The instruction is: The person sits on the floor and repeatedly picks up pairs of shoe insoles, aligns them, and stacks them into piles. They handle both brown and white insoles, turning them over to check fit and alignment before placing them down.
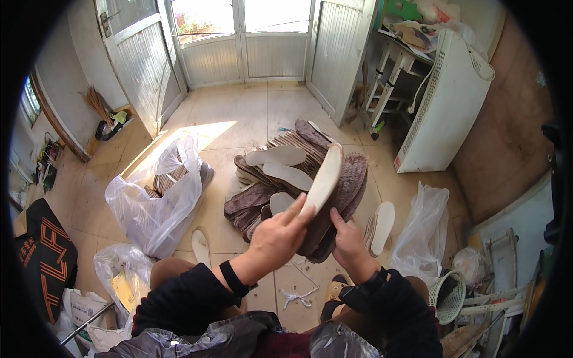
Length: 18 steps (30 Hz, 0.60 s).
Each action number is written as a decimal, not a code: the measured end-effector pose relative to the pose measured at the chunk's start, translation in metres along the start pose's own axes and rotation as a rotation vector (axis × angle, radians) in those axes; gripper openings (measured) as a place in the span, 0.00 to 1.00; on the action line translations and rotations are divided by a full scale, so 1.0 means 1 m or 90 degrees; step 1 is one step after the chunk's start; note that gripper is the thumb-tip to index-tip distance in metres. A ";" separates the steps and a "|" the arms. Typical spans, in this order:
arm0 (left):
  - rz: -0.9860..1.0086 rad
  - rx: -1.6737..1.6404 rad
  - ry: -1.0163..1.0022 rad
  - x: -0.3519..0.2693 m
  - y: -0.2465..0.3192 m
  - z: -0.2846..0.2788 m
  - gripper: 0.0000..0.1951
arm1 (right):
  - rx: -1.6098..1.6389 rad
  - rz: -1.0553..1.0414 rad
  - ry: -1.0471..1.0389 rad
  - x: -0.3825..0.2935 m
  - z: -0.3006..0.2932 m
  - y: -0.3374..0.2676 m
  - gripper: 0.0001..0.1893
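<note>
My left hand [280, 232] grips the near end of a shoe insole, its cream underside [324, 179] facing up. Brown fleecy insoles [351, 190] are in my right hand [351, 239], with the thumb on top of them; how many is unclear. The cream insole partly overlaps these. Beyond both hands a large heap of insoles [250, 201] lies on the floor, some fleece side up, some cream side up. My hands and the held insoles hide its near right part.
A clear plastic bag [152, 215] with insoles stands left. One loose insole [201, 246] lies near my left knee. A small insole stack [380, 228] and another plastic bag [421, 232] are right. A white heater-like panel [447, 103] leans at far right; a door [147, 67] stands ajar.
</note>
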<state>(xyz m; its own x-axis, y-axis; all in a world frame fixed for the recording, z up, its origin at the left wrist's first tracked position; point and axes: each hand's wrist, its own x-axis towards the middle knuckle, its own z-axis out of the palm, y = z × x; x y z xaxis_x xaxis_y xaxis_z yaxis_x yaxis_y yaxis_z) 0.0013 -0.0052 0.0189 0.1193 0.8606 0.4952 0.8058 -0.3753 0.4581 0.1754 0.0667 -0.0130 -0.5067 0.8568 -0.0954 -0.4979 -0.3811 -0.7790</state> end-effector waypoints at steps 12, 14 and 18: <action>0.120 0.146 0.054 0.000 -0.006 0.010 0.24 | -0.061 0.063 0.076 0.002 0.002 0.013 0.19; 0.132 0.159 0.047 -0.001 -0.003 0.012 0.24 | -0.067 0.060 0.083 0.002 0.004 0.012 0.18; 0.134 0.163 0.029 -0.003 -0.002 0.013 0.24 | -0.045 0.097 0.087 -0.001 0.004 0.006 0.16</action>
<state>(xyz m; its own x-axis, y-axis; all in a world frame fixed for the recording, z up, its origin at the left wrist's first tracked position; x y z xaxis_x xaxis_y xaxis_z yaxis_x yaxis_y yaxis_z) 0.0066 -0.0028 0.0065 0.2772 0.7548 0.5945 0.8864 -0.4397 0.1449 0.1705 0.0619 -0.0147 -0.4700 0.8319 -0.2950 -0.3701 -0.4891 -0.7898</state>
